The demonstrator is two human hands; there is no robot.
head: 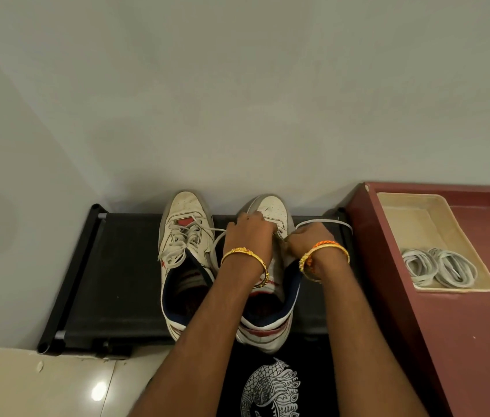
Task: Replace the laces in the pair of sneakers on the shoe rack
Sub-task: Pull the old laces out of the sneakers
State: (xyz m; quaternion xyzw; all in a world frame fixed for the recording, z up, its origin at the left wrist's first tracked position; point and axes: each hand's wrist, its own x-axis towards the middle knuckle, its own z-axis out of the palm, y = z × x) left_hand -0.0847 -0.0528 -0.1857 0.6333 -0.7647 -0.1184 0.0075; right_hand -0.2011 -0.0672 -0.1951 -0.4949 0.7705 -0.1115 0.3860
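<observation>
A black shoe rack [111,266] stands against the pale wall, and two white sneakers sit side by side on its top shelf with toes toward the wall: the left sneaker [183,251] with its worn lace still threaded, the right sneaker [270,296] just beside it, touching or nearly so. Right of the rack stands a dark red surface [478,341], higher than the shelf, carrying a shallow beige tray [412,224] in which two coiled white laces [439,267] lie next to each other at the near end.
</observation>
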